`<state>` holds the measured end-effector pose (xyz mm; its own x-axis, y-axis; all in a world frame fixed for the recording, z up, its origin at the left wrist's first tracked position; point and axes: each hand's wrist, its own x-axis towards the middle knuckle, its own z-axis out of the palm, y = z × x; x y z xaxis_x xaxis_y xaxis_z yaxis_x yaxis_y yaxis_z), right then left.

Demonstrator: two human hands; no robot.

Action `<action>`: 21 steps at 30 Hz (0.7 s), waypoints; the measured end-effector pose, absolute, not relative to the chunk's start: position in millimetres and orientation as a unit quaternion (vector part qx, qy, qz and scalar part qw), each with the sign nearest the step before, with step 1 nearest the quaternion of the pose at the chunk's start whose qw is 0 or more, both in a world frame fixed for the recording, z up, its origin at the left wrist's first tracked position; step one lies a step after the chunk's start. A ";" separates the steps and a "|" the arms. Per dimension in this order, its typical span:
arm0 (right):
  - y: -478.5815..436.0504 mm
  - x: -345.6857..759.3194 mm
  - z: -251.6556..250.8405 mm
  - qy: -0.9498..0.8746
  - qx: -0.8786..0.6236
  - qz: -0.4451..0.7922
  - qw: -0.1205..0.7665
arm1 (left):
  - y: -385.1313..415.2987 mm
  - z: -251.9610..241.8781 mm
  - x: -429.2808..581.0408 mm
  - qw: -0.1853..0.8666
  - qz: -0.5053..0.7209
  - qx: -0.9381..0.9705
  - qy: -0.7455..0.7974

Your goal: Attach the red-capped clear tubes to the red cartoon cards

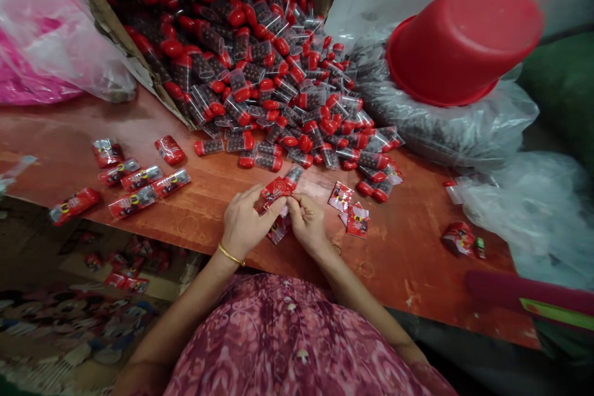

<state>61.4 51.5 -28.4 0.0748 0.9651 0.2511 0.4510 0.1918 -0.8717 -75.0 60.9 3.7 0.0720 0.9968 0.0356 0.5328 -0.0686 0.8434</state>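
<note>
A person's L hand (244,223), gold bangle (231,253) on the wrist, and R hand (309,223) meet at the front edge of a rust-red wooden bench (399,260). Both hands are narrow, fingers pinched on a red foil pkt (273,190) held btwn them, close to the person's body. A clear tube w/ red cap (293,174) sits right at the pkt's top end, seemingly poking out of it; how far in it goes is hidden by the fingers.

Step in hand looks like fitting or closing the wrapper around a tube. Any next move calls for the pinch to ease first, as both hands are fully taken up.

Just beyond the hands, a big pile of loose tubes (273,99) of dark sweets spills out of a cardboard box (116,31). Finished-looking wrapped tubes (153,189) lie in a loose group on the L of the bench; flat red wrappers (355,219) lie to the R. An upturned red plastic tub (464,43) sits on a clear bag of dark sweets (440,117).
</note>
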 end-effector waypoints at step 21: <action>114.2 132.9 -23.6 -0.822 -0.568 0.019 0.040 | 76.0 -3.5 -73.2 0.667 0.490 0.197 0.526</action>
<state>132.9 114.2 -23.6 -0.3508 0.9354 0.0439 0.9323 0.3533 -0.0774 -73.2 76.0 -3.5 -0.0329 0.8608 -0.5080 -0.4452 0.4424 0.7785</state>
